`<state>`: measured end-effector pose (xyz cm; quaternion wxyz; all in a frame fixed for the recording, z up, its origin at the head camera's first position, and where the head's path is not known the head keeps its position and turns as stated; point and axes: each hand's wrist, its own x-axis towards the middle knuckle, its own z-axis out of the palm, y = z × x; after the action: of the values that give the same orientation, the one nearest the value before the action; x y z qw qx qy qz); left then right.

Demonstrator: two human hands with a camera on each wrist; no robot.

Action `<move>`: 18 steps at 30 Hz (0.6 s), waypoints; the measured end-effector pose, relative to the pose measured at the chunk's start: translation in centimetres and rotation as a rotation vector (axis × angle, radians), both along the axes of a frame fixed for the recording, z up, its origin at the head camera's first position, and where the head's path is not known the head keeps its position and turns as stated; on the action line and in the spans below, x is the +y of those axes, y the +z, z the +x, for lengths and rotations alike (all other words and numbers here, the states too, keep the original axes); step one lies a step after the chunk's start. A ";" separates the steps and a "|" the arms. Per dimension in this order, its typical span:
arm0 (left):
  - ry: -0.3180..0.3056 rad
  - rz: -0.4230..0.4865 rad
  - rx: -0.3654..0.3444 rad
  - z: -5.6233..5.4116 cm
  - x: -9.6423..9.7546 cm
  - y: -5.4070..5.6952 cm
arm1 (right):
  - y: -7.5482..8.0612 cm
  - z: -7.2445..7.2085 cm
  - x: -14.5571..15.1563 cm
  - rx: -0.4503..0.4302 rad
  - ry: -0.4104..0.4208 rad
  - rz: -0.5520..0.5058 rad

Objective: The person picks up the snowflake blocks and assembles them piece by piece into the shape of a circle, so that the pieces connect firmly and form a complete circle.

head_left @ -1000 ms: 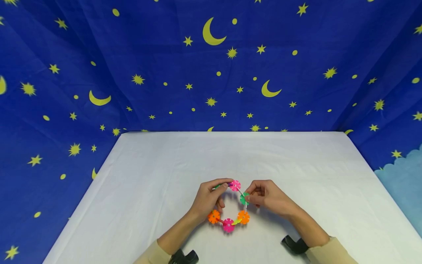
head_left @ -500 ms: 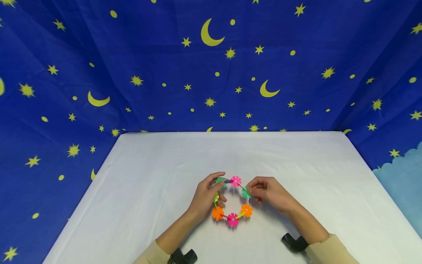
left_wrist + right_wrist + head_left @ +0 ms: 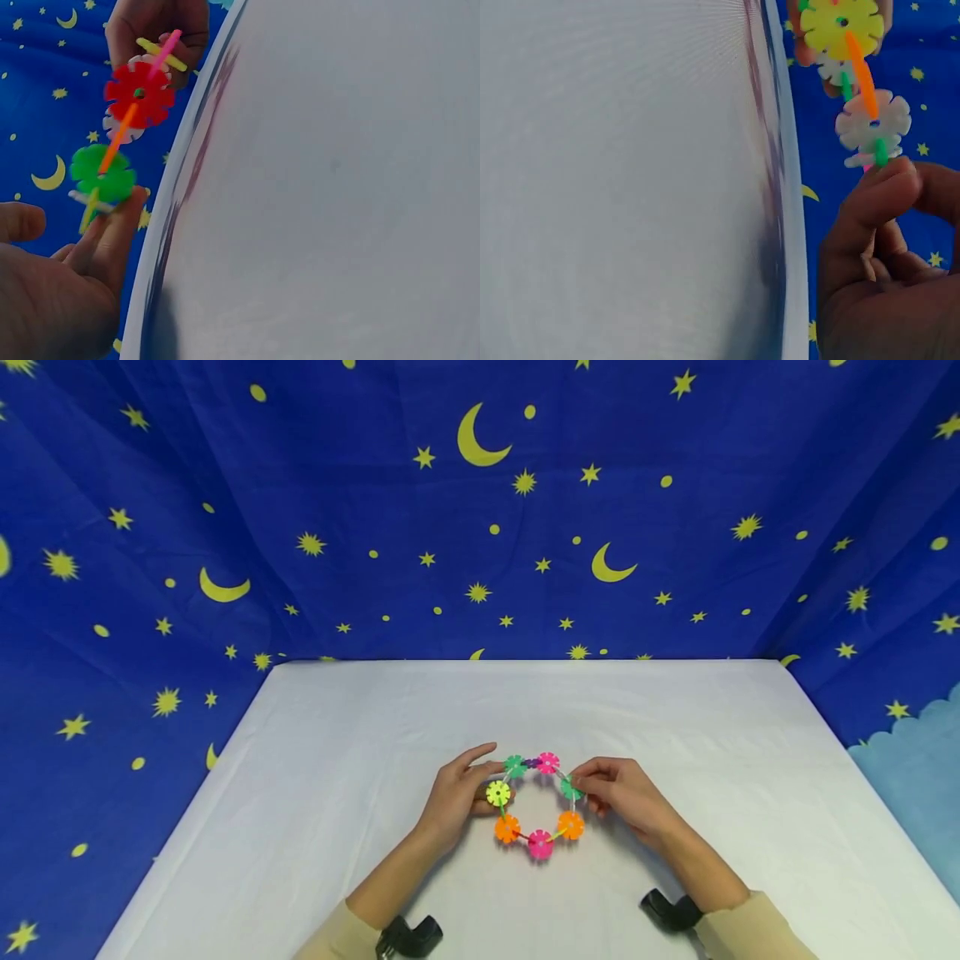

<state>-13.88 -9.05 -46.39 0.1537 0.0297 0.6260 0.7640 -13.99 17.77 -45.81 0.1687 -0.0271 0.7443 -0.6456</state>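
A ring of notched plastic discs (image 3: 541, 844) is held up over the white table. Pink, orange, green and yellow discs alternate with others set edge-on between them. At its right side, the thumb and fingers of my right hand (image 3: 630, 797) pinch a green disc (image 3: 569, 787). My left hand (image 3: 450, 806) is at the other side, with fingers behind the yellow disc (image 3: 498, 793) and index finger extended. In the left wrist view the left thumb stands apart, and straight fingers (image 3: 120, 232) touch near a green disc (image 3: 105, 174). The right wrist view shows the right thumb (image 3: 889, 187) right under a pale disc (image 3: 873, 121).
A white cloth covers the table (image 3: 337, 760). Behind and beside it hangs a blue curtain (image 3: 375, 485) printed with yellow moons and stars. Black wrist-worn devices (image 3: 416, 937) sit near both beige sleeves (image 3: 750, 931).
The ring has shifted to the right and slightly away. My left thumb has come off the green disc and the hand has loosened, uncovering the ring's left side. The right hand keeps its pinch.
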 end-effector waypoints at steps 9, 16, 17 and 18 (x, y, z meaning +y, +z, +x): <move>0.010 -0.002 -0.070 -0.5 -0.8 -0.6 | -0.7 -0.3 0.2 -0.022 0.016 0.018; 0.057 -0.030 -0.032 -0.6 -0.7 -0.6 | -0.8 -0.4 0.0 -0.084 -0.049 0.049; 0.062 -0.038 -0.021 -0.6 -0.7 -0.6 | -0.9 -0.5 0.0 -0.093 -0.057 0.052; 0.068 -0.044 -0.009 -0.6 -0.7 -0.7 | -0.9 -0.5 0.0 -0.097 -0.061 0.053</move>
<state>-14.45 -9.72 -47.06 0.1312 0.0015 0.6427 0.7548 -14.49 17.79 -46.70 0.1857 0.0314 0.7524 -0.6312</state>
